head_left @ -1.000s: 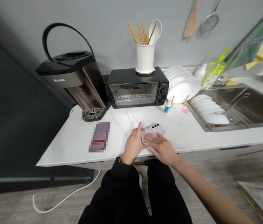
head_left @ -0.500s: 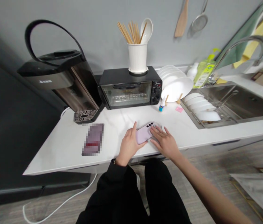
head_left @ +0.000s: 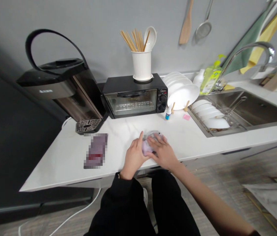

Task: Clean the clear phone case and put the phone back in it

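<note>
A pale purple phone (head_left: pixel 146 149) lies back up on the white counter near its front edge. My left hand (head_left: pixel 135 155) grips the phone's left end, with the thumb along the near edge and the index finger raised. Across the phone's back, my right hand (head_left: pixel 163 150) presses a thin pale grey cloth (head_left: pixel 150 133) under its fingers, covering most of the phone and its camera lenses. A small white bottle with a blue label (head_left: pixel 168 113) stands behind the hands. Beside it lies a pink slip (head_left: pixel 186 117).
A hot-water dispenser (head_left: pixel 67 88) and a pixelated dark flat item (head_left: pixel 96 150) are at the left. Behind stands a toaster oven (head_left: pixel 133 101) bearing a chopstick holder (head_left: pixel 142 65). Racked plates (head_left: pixel 181 95) and a sink (head_left: pixel 258 101) with bowls are at the right.
My right hand has slid leftward over the phone with the cloth, now hiding the lenses that showed before. My left hand keeps its hold. The whole view has shifted slightly.
</note>
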The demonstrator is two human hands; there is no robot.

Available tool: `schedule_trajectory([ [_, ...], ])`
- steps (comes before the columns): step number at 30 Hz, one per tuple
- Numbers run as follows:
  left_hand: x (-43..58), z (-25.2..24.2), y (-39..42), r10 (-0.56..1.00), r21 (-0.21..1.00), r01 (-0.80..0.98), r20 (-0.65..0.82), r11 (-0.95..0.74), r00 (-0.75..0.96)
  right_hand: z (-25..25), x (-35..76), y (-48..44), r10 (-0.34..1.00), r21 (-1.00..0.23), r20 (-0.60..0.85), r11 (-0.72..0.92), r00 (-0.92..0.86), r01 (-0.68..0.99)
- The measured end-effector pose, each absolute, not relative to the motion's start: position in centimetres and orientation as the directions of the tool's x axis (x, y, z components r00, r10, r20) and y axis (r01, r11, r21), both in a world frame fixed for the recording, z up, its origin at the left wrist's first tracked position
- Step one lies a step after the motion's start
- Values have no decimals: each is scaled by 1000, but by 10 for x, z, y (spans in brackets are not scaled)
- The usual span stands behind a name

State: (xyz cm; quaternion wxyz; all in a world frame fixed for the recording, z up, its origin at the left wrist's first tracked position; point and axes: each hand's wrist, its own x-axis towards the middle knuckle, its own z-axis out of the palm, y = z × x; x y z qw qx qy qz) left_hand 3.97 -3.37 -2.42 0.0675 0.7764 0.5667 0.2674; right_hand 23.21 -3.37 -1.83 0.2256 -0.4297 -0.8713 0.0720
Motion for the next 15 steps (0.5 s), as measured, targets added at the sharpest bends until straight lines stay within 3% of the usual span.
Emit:
schedule_trajectory([
  [4, 42, -21, -37, 926, 346, 881, 309, -323, 218, -18, 234, -46, 676, -371, 303, 733, -672, 570],
  [9, 46, -18, -36, 923, 360, 874, 322, -326, 212, -23, 253, -27, 825, -292, 357, 544, -438, 787],
  [15, 43, -24, -35, 927, 339, 890, 318, -306, 197, -25, 220, -53, 694, -339, 344, 720, -632, 606],
])
